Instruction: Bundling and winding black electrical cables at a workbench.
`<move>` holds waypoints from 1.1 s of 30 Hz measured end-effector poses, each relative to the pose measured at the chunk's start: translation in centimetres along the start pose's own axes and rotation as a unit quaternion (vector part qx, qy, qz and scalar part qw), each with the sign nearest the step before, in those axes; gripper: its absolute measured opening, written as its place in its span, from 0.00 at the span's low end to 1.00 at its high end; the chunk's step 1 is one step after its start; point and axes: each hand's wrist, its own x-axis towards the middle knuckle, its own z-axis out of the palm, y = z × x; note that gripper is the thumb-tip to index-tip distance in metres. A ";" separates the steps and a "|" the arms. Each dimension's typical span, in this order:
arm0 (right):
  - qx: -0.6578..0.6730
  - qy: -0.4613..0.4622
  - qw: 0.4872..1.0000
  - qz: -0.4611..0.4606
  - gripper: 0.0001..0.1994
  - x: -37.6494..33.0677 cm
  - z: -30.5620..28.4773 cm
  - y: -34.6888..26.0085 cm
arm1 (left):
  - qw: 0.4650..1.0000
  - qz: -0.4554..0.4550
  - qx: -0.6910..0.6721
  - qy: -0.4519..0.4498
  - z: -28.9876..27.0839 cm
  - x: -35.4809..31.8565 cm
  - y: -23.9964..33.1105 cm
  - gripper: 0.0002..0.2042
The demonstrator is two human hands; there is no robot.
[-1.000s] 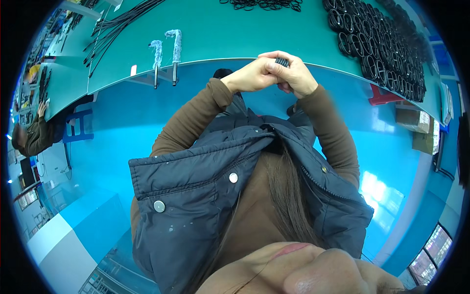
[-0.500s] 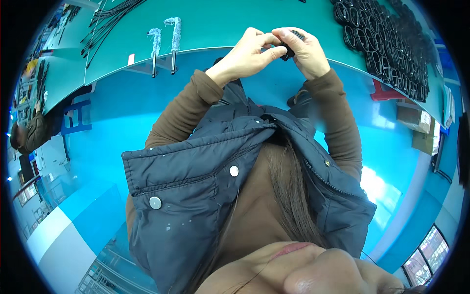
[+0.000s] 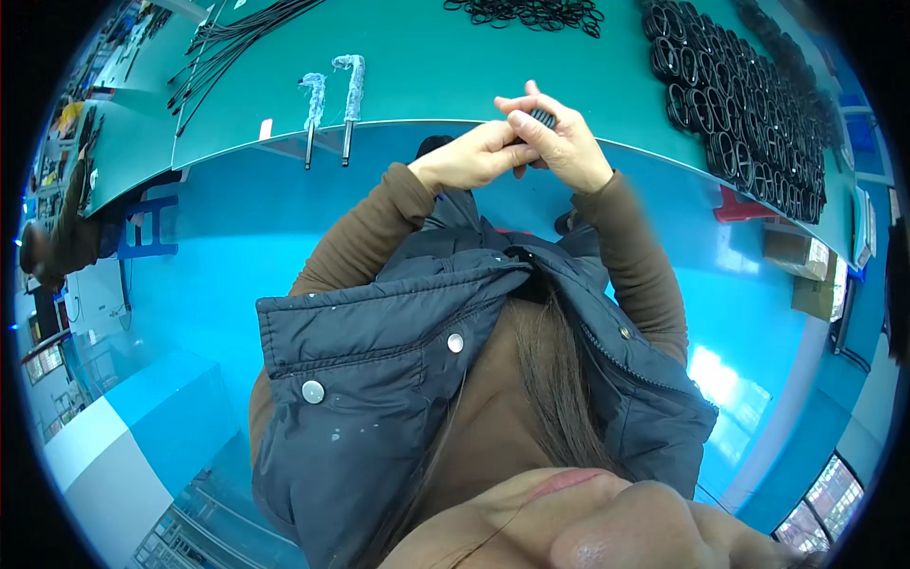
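Just over the front edge of the green table, my two hands meet around a small coiled black cable (image 3: pixel 542 118). My right hand (image 3: pixel 567 150) is closed on the coil, its thumb lying across the ridged turns. From the other side, the fingers of my left hand (image 3: pixel 474 157) press against the same coil, mostly underneath it. Much of the cable is hidden by the fingers, and no loose end can be made out.
Rows of coiled black cables (image 3: pixel 749 123) cover the table's right side. Black loops (image 3: pixel 531 13) lie at the far middle, long black cables (image 3: pixel 242 43) at far left. Two film-wrapped bent rods (image 3: pixel 353 90) jut over the edge. A red stool (image 3: pixel 739 205) stands below right; another person (image 3: pixel 66 232) is at left.
My hands have come closer together and cover more of the coil. The view has tilted, so the table sits lower and the far black loops show more.
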 end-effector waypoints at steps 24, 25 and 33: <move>-0.426 0.020 0.871 -0.246 0.17 26.9 3.7 -0.9 | 0.971 0.060 -0.062 0.222 -12.6 -6.6 1.4 0.05; -0.622 0.144 0.735 -0.230 0.16 28.7 3.7 -0.2 | 0.968 0.065 -0.071 0.233 -13.2 -7.0 1.5 0.06; -0.400 -0.020 0.901 -0.168 0.09 28.7 3.9 -1.1 | 0.947 0.088 -0.011 0.308 -16.0 -6.6 2.1 0.05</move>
